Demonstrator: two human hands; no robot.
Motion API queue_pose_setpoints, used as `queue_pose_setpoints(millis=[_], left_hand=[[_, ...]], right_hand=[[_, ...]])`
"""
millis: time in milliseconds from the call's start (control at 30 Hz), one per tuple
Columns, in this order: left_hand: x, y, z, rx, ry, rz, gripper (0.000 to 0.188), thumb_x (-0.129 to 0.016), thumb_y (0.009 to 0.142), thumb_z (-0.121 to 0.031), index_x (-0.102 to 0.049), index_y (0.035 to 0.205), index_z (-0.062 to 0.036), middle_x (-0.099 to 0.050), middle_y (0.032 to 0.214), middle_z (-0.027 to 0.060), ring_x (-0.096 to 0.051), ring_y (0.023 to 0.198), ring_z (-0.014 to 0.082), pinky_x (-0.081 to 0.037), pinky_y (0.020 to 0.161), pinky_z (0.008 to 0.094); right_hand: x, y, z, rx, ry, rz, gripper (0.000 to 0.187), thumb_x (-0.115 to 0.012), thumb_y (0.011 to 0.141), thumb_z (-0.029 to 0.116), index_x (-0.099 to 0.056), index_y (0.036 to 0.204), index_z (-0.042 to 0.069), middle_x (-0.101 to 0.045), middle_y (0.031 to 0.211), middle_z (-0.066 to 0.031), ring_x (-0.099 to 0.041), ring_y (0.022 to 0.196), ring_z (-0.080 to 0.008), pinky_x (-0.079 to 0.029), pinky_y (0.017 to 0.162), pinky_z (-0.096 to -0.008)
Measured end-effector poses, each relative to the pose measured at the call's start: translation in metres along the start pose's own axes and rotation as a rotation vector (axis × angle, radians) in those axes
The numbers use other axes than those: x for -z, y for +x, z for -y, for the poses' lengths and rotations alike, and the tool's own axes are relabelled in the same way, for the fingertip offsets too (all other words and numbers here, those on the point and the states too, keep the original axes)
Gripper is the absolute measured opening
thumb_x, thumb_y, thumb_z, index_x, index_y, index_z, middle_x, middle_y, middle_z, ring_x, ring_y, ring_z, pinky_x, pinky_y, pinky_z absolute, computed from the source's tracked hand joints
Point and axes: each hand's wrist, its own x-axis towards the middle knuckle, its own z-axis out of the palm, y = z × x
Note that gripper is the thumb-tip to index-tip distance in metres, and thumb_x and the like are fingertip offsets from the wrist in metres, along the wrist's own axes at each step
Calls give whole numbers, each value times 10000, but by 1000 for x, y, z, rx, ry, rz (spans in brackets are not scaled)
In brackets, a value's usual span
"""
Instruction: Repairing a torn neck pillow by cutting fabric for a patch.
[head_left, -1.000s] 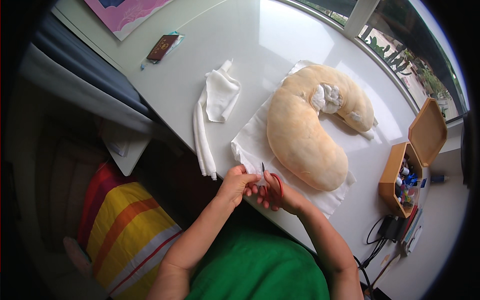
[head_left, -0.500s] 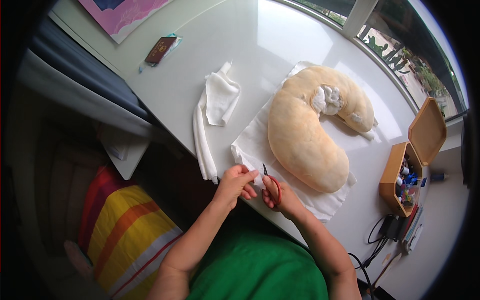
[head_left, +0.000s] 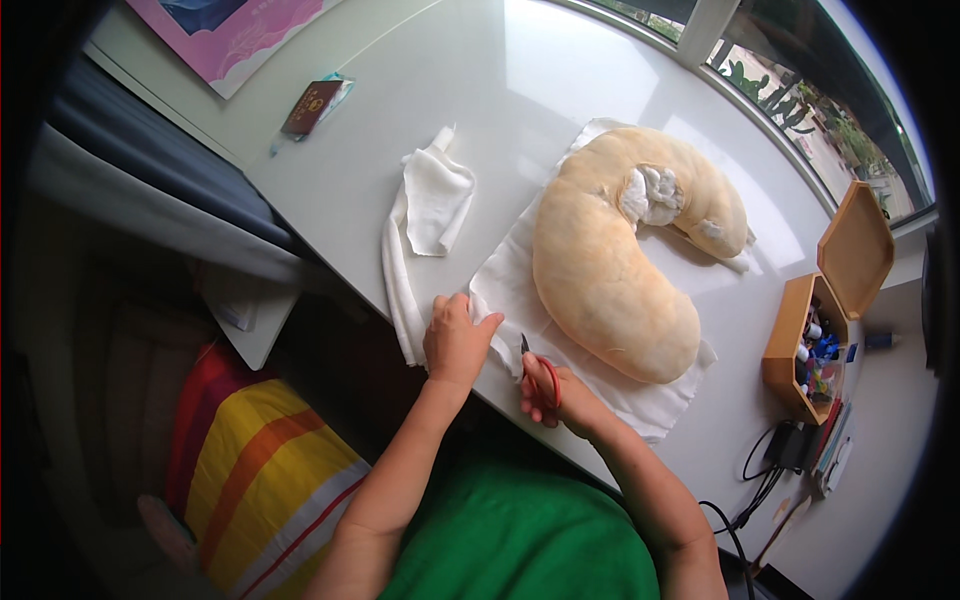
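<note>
A curved, beige stuffed pillow [head_left: 610, 285] with white stuffing showing through an opening lies on a flat white cloth [head_left: 500, 275]. Near the table's front edge, my right hand [head_left: 565, 400] grips a pair of red-handled scissors [head_left: 550, 385], the dark blades pointing away from me over that cloth. My left hand [head_left: 458, 343] rests back up between the cloth's left corner and a rolled white cloth [head_left: 403, 300]; its thumb stands apart from the fingers, whose tips are partly hidden. Nothing shows in it. A loose white piece of fabric [head_left: 440, 205] lies against the roll.
At the right stands an open wooden box [head_left: 795, 345] of sewing supplies, with a black adapter [head_left: 792, 445] and cables nearby. A dark red booklet [head_left: 312, 107] lies at the far left. Windows border the table [head_left: 480, 90] at the back right.
My left hand has moved left and slightly away from me, off the cloth's corner, and turned back up. My right hand still holds the scissors and has barely shifted.
</note>
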Motion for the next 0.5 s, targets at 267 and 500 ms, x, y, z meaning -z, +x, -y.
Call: queue_pose_setpoints(millis=[267, 500], left_hand=[[22, 4, -2, 308, -739, 433, 211, -676, 856, -93, -547, 967, 32, -635, 961, 178, -639, 561, 216, -496, 432, 317], [12, -1, 3, 370, -1109, 473, 334, -556, 904, 6, -459, 1217, 70, -640, 1017, 193, -698, 658, 287, -614, 554, 345]], right_hand=[[4, 6, 3, -14, 34, 63, 693, -376, 933, 732, -555, 893, 64, -674, 770, -103, -599, 597, -133, -448, 485, -261], [2, 9, 9, -6, 39, 98, 708, -378, 915, 756, -553, 906, 70, -672, 783, -90, -606, 629, -127, -449, 511, -252]])
